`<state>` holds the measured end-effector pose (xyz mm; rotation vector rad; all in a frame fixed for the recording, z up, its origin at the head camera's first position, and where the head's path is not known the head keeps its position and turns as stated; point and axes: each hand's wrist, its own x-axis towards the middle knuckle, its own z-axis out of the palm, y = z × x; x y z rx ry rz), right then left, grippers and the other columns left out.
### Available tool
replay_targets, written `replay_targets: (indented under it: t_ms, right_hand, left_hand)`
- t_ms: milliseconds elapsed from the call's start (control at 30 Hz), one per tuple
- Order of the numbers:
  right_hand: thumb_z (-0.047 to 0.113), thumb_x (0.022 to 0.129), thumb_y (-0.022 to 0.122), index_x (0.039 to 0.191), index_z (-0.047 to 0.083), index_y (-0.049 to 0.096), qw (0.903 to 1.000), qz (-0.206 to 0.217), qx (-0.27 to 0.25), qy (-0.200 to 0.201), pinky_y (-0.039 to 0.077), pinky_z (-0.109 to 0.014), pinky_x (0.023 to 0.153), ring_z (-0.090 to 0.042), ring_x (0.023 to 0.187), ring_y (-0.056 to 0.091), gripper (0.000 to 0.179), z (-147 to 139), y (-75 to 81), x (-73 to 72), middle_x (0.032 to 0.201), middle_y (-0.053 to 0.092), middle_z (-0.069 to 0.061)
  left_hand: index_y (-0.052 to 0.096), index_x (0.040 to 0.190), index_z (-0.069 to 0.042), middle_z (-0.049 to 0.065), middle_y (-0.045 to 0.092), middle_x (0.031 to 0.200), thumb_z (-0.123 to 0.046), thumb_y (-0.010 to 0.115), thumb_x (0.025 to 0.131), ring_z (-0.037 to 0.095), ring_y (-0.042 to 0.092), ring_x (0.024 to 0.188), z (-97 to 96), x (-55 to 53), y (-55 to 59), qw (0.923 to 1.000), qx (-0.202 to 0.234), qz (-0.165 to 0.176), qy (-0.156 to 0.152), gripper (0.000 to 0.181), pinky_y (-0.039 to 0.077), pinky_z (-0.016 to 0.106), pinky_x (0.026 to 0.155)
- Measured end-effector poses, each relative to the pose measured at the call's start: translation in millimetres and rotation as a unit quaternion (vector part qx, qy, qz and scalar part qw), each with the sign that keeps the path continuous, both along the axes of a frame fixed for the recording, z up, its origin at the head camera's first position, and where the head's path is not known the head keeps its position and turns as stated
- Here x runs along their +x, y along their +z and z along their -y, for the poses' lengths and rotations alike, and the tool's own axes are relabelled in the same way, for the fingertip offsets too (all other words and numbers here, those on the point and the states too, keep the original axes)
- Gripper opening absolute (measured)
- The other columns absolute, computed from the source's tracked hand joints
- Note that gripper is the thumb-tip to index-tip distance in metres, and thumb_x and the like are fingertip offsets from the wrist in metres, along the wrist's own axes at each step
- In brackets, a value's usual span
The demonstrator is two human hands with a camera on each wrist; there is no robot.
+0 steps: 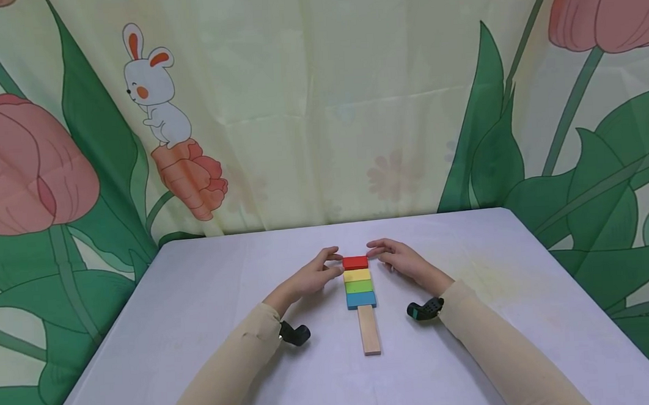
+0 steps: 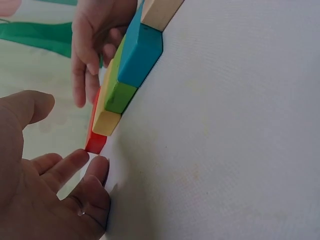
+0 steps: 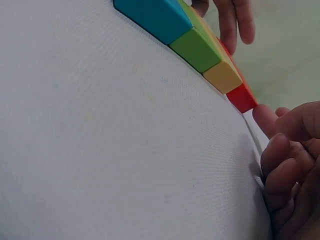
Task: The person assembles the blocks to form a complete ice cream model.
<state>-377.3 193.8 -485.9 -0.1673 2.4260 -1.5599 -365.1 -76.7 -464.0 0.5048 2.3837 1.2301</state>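
A row of wooden blocks lies flat on the table, laid end to end: a red block (image 1: 355,262) at the far end, then a yellow block (image 1: 356,275), a green block (image 1: 359,286), a blue block (image 1: 361,299), and a long plain wooden block (image 1: 369,330) nearest me. My left hand (image 1: 311,278) is beside the row's far left side, fingers loosely bent, its fingertips right at the red block's end. On the opposite side, my right hand (image 1: 406,260) has a fingertip at the red block's other end. Neither hand grips a block.
A white cloth covers the table (image 1: 209,318). Behind its far edge hangs a curtain (image 1: 319,105) printed with tulips and a rabbit. Black wrist cameras sit on both wrists, the left camera (image 1: 295,335) and the right camera (image 1: 425,309) held low over the cloth.
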Motion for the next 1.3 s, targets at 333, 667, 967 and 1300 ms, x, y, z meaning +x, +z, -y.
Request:
replay_targets:
  t_ms: [333,667,967,1300]
  right_hand:
    - [0.017,0.103,0.053,0.144,0.015,0.057,0.9999,0.006,0.004,-0.008,0.046,-0.026,0.071,-0.022,0.083,0.054,0.041,0.0,1.7,1.2,0.131,0.069,-0.008]
    - [0.019,0.104,0.055,0.142,0.015,0.059,1.0000,-0.001,0.005,-0.002,0.047,-0.026,0.073,-0.022,0.087,0.056,0.038,-0.6,2.5,3.7,0.131,0.070,-0.007]
    - [0.019,0.104,0.054,0.141,0.015,0.060,1.0000,-0.006,0.003,0.004,0.048,-0.027,0.077,-0.022,0.098,0.057,0.037,-1.2,3.4,5.8,0.131,0.070,-0.006]
    - [0.020,0.104,0.054,0.140,0.015,0.061,0.9998,-0.013,0.014,0.002,0.050,-0.027,0.081,-0.023,0.106,0.056,0.037,0.8,3.6,8.6,0.137,0.066,-0.008]
  left_hand:
    - [0.032,0.160,-0.020,0.002,0.048,0.154,-0.040,0.056,0.104,0.033,0.047,0.136,-1.1,1.9,-2.8,0.9999,0.003,-0.008,0.009,0.064,0.048,0.054,0.106]
    - [0.036,0.158,-0.018,0.002,0.051,0.150,-0.038,0.055,0.105,0.031,0.050,0.129,-1.7,5.6,-2.6,0.9996,0.012,-0.022,0.014,0.060,0.049,0.049,0.103]
    - [0.037,0.157,-0.014,0.004,0.053,0.149,-0.036,0.054,0.106,0.026,0.056,0.118,-0.8,7.1,-3.5,0.9990,0.018,-0.040,0.009,0.057,0.051,0.042,0.096]
    - [0.037,0.157,-0.015,0.005,0.052,0.150,-0.037,0.055,0.106,0.028,0.056,0.121,0.2,10.9,-0.9,0.9992,0.012,-0.038,0.011,0.059,0.050,0.045,0.099]
